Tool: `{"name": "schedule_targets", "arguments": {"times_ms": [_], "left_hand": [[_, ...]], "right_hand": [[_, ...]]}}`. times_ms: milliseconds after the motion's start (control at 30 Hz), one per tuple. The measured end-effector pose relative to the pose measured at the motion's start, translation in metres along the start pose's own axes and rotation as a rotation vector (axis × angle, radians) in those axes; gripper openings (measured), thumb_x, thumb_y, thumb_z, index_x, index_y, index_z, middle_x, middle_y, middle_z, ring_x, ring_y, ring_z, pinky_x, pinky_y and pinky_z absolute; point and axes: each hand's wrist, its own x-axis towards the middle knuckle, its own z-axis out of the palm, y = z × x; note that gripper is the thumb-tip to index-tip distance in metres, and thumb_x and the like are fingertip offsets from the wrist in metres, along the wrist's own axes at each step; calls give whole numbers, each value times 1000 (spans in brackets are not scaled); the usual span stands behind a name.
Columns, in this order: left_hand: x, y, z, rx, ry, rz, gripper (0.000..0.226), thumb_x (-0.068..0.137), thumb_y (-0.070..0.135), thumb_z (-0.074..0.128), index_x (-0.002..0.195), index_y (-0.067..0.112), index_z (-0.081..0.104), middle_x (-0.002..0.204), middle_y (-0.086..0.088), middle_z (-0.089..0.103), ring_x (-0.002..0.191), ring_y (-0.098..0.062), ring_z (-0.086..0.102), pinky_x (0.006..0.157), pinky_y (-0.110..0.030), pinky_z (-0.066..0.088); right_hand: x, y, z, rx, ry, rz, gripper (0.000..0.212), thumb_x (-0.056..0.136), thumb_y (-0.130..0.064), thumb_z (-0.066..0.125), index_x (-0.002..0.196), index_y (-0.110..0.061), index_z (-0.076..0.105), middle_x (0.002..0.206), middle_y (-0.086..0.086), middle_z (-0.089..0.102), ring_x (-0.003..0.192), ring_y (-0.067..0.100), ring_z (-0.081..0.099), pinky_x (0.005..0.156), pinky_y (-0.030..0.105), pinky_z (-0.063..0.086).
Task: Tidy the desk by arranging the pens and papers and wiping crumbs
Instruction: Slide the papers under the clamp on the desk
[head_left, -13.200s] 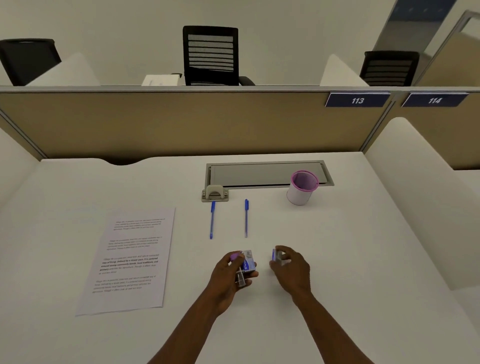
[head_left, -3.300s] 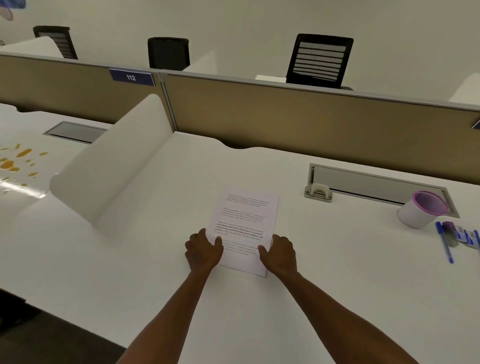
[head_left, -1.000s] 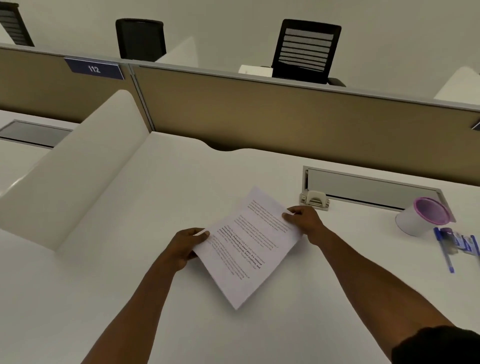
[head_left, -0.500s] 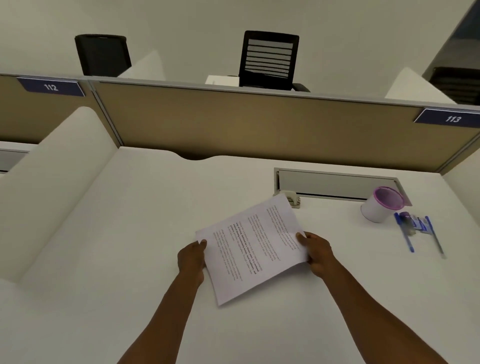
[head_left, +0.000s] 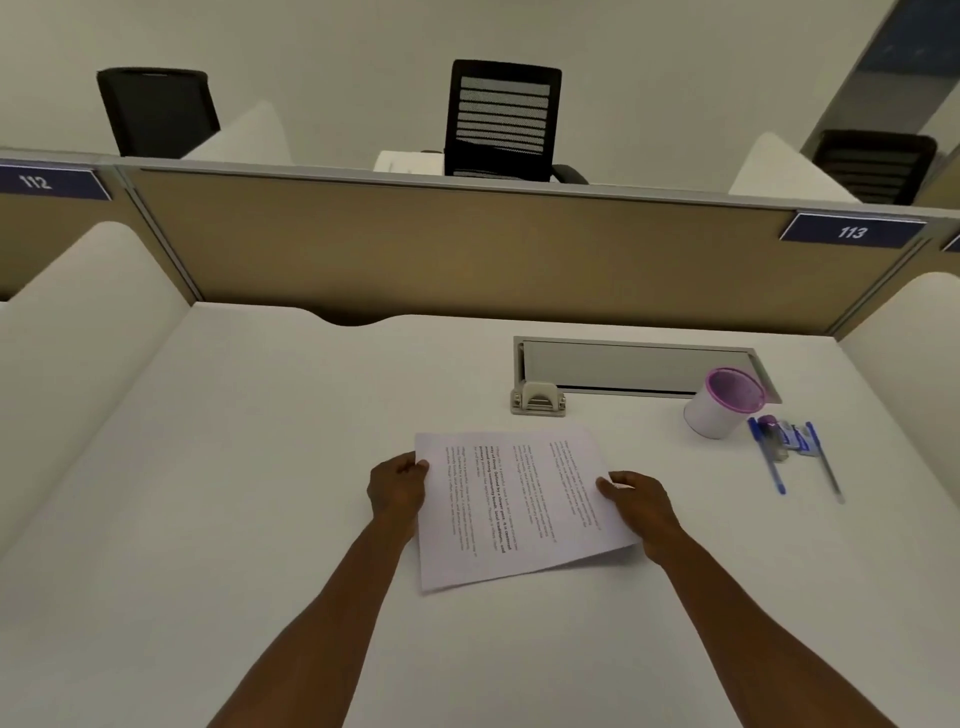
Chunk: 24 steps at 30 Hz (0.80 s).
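Two hands hold the printed sheet (head_left: 519, 501) by its short edges, and it has swung round since a second ago: then it hung cornerwise between them, now its lines of print run sideways to the person and its long edges lie nearly parallel with the front edge of the desk (head_left: 249, 519). It has also travelled from the left part of the desk toward the middle, just in front of the grey cable hatch (head_left: 639, 366). I judge the paper is being squared up and is about to be laid down, so the arranging of papers looks close to finished.

The left hand (head_left: 397, 491) pinches the left edge, fingers curled under and thumb on top. The right hand (head_left: 636, 504) grips the right edge the same way, thumb pressed on the page; its near right corner lifts slightly off the desk.

Toward the back right corner the white cup with a pink rim (head_left: 724, 400) stands, and the blue pens (head_left: 769, 462) lie grouped just beside it with some small items. No crumbs show on this desk.
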Motion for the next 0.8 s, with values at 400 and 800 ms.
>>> {"name": "schedule_targets", "arguments": {"times_ms": [400,800], "left_hand": [[-5,3,30,59,169,22,28,98,12,55,123,6,67,121,-14,68,102,-26,63,87,-25,43],[9,26,50,56,81,65,21,98,14,53,93,13,73,90,-7,70,79,-22,62,74,-28,49]], "right_hand": [[6,3,-3,-33,145,-14,21,90,-28,63,102,-16,75,108,5,72,99,26,63,88,34,49],[24,-2,-19,279,79,82,12,85,-18,69,75,-24,73,92,6,73,87,32,70,86,52,56]]}}
